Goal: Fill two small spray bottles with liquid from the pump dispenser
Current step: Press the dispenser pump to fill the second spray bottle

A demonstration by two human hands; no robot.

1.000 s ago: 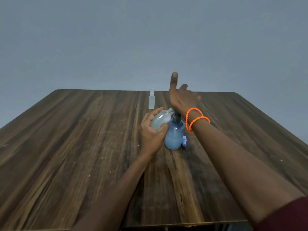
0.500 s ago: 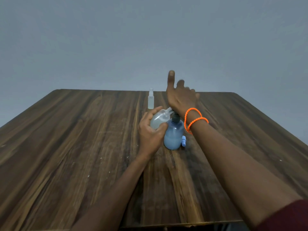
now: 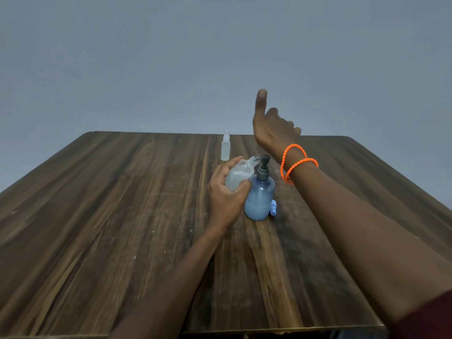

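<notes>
While your left hand point(image 3: 226, 196) curls round a small clear plastic spray bottle point(image 3: 238, 175), tilted so that its open neck leans toward the dark pump head, your right hand point(image 3: 272, 129) hangs raised above the table with its fingers loose, the thumb pointing up, and nothing in it. You wear two orange beaded bands point(image 3: 294, 163) on that right wrist, and a dark red sleeve edge point(image 3: 425, 319) shows at the lower right corner.

Just beside your left hand stands the translucent blue pump dispenser bottle point(image 3: 259, 196), upright on the table, pale liquid filling roughly its lower part. Its dark grey pump point(image 3: 263, 166) has the spout turned toward the tilted bottle's neck; whether the two touch cannot be told. A small light-blue plastic cap piece point(image 3: 273, 208) lies on the wood close against the dispenser's right side. Farther back, near the far edge, a second small clear spray bottle with its cap on point(image 3: 225, 146) stands upright, well apart from the others.

You are working on a broad dark brown wooden table point(image 3: 110, 216) with strong lengthwise grain and a few pale specks scattered on it. Behind it rises a plain grey-blue wall point(image 3: 171, 57), evenly lit and unmarked.
</notes>
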